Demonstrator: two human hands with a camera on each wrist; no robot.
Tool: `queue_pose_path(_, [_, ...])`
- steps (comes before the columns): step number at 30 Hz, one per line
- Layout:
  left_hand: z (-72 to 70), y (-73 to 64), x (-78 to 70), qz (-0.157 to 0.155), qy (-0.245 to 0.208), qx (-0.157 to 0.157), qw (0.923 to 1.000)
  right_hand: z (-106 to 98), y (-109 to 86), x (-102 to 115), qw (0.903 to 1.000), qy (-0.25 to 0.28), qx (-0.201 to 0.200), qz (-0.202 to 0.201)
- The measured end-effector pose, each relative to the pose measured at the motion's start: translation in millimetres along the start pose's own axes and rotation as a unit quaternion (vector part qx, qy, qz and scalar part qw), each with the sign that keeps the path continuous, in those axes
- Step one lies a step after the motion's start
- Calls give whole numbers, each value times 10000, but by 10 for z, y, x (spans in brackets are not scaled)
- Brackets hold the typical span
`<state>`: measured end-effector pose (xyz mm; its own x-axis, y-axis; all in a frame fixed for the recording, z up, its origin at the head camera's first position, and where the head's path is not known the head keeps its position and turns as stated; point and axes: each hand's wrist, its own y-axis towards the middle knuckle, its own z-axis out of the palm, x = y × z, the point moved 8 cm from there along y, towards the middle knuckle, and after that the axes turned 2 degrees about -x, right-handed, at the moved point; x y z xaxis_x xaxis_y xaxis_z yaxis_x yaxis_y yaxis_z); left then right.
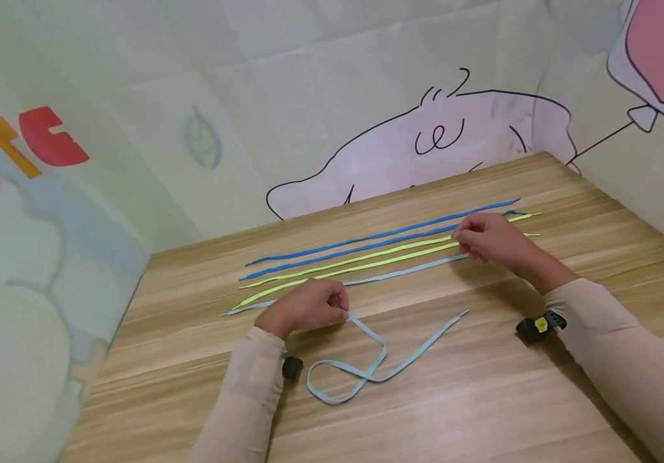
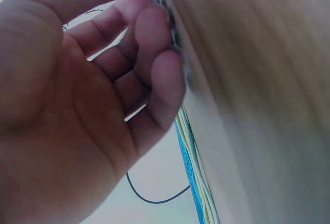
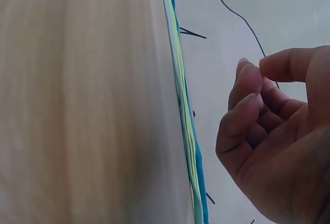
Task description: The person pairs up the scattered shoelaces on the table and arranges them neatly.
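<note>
My left hand (image 1: 305,305) pinches one end of a loose light blue shoelace (image 1: 378,347) low over the table. From these fingers the lace runs to the right, loops over itself and ends in a tip pointing right. In the left wrist view, the thumb and index fingertips meet at the table surface, the other fingers curled. My right hand (image 1: 493,241), fingers loosely bent and nothing visible between them, hovers over the right part of a row of laces. Behind the left hand, a second light blue shoelace (image 1: 401,273) lies stretched out, partly hidden by both hands.
Beyond it, two yellow-green shoelaces (image 1: 378,260) and two blue shoelaces (image 1: 366,240) lie side by side, roughly parallel. All rest on a wooden table (image 1: 193,360). A printed cloth (image 1: 222,141) with cartoon drawings stands behind the table and at its sides.
</note>
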<state>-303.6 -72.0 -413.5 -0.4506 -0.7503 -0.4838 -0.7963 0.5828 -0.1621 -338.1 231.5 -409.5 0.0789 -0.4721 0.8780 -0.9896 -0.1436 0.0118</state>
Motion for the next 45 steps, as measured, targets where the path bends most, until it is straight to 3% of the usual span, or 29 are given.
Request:
queue_pose_path(6, [-50,49,21,121,-166,-326,9993,72,4,23,9992,-151,350,-139])
queue_pose_path(12, [-117,44,33,144,-429,-639,9969,213,-27,53,9927,-452,1045,-396])
queue_pose_path(19, [-193,14,112,-287,-454,-931,9942,426,-112,68,9745,-807,2028,-525])
queue_pose_path(32, [-419,-48,287,-573,-512,-1770,9812,614,-269,138,9421,-1337,2988,-732])
queue_pose_path(35, [-454,-76,350,-758,-571,-1820,9787,652,-304,121,9343,-1360,3250,-547])
queue_pose_path(40, [-487,-112,427,-1072,-701,-1894,9735,704,-367,51,9250,-1203,3602,95])
queue_pose_path(45, [-507,-133,463,-1250,-735,-2003,9689,728,-406,53,9184,-1288,3740,88])
